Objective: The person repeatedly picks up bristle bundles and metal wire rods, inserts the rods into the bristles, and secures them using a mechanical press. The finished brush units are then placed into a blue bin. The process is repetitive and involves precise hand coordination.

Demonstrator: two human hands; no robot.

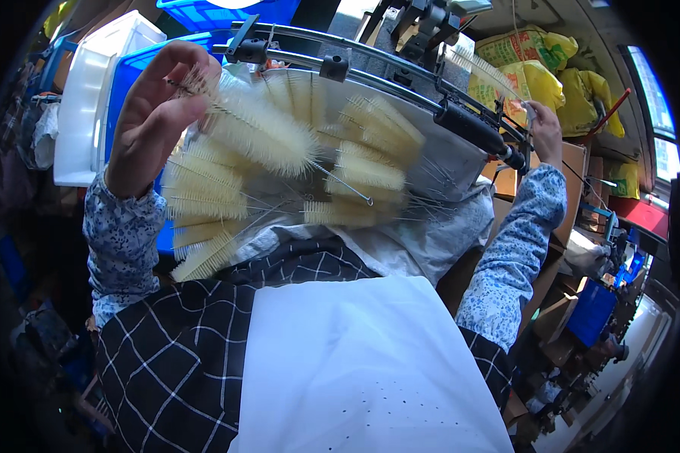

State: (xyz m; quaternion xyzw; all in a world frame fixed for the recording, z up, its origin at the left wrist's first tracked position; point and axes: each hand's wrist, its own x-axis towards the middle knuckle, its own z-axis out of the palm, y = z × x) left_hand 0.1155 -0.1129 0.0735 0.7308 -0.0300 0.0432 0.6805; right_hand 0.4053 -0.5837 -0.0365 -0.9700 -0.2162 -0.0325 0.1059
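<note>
Workshop background: pretty cluttered, with yellow sacks (523,83) and a cardboard box (576,160) off to the right, plus a bright window (652,102) at the far edge.
Left-side bins: a white plastic bin (91,102) stood right beside a blue crate (134,64).
Left hand: this hand (153,124) was raised, fingers curled round with the thumb pressed in, pinching one end of a cream bristle brush (268,134).
Held brush: sat up above the heap, slanting down to the right, a bit blurry, its bare twisted wire ending in a little loop.
Brush heap: loads more cream brushes (204,189) lay fanned out below it, wire stems pointing every which way, beside rumpled pale sheeting (449,241).
Metal rails: two shiny rails (393,59) ran slantwise behind the heap, towards a black cylinder (470,126).
Right hand: the other hand (548,136) was out past that cylinder, fingers bent inward, near the end of a pale brush (488,72); honestly couldn't tell whether it had hold of it.
Clothes: blue floral sleeves (121,234), black checked apron (170,370), white cloth (363,355) over the front.
</note>
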